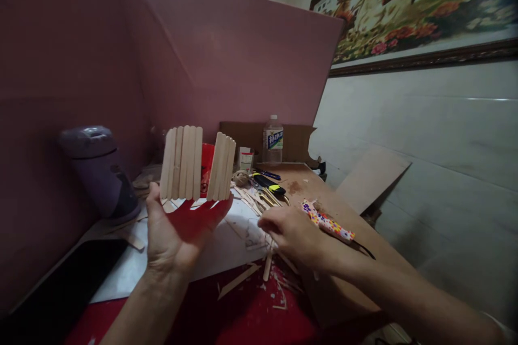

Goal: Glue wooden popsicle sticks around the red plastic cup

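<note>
My left hand point(178, 237) is wrapped round the underside of a structure of upright wooden craft sticks point(184, 164), held up above the paper. A gap between its two groups of sticks shows a red part point(207, 164) inside. Lower and to the right, my right hand point(283, 232) has its fingers pressed together over the scattered sticks; a stick point(267, 263) shows just below them. Whether the fingers grip anything is hidden. Beyond that hand lie more loose sticks point(249, 199) and a black and yellow cutter point(271, 184).
A purple bottle point(99, 178) stands left, near a black flat object point(76, 275). White paper point(218, 253) covers part of the red surface. A flower-patterned tool point(327, 223) with a cord lies on brown board point(356, 242). Behind stand a clear bottle point(273, 143) and a small box point(245, 159).
</note>
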A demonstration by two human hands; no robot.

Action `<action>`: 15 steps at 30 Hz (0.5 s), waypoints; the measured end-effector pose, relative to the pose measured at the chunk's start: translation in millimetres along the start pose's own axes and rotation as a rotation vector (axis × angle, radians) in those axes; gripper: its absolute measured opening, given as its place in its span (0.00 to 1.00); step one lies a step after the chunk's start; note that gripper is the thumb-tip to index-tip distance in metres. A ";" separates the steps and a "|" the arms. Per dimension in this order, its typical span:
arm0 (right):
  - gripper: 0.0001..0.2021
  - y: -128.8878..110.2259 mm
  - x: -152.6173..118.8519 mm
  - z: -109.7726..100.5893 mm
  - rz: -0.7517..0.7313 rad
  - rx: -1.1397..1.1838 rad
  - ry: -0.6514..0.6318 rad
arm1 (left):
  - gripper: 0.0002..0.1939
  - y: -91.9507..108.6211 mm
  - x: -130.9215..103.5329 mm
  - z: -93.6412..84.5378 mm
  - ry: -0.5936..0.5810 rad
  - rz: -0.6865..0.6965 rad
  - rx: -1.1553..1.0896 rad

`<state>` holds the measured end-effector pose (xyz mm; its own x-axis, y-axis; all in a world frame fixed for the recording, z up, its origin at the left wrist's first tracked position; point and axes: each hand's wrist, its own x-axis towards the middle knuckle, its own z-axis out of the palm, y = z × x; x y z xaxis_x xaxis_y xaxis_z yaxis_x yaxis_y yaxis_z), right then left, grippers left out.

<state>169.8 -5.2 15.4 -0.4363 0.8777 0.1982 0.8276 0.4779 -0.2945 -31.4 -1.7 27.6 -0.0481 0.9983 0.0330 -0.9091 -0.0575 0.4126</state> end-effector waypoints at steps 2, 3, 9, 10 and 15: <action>0.09 -12.7 24.6 11.0 0.051 -0.022 -0.076 | 0.27 4.4 2.2 -1.6 -0.014 0.021 -0.032; 0.09 -17.6 36.1 16.2 0.064 -0.026 -0.093 | 0.27 6.3 3.3 -2.2 -0.011 0.026 -0.037; 0.12 -36.4 71.0 41.3 0.134 -0.024 -0.167 | 0.28 12.9 6.9 -4.6 0.042 0.008 -0.023; 0.12 -36.9 71.7 44.6 0.142 -0.011 -0.175 | 0.27 13.3 6.9 -5.2 0.044 -0.005 -0.028; 0.06 -24.3 73.8 49.9 0.195 0.133 -0.186 | 0.27 13.0 6.4 -6.3 0.039 0.011 -0.039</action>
<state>99.9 49.8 -9.5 -0.3411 0.9389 -0.0450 0.8538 0.2895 -0.4327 -46.2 4.0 27.4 -0.0735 0.9973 0.0017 -0.9240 -0.0688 0.3762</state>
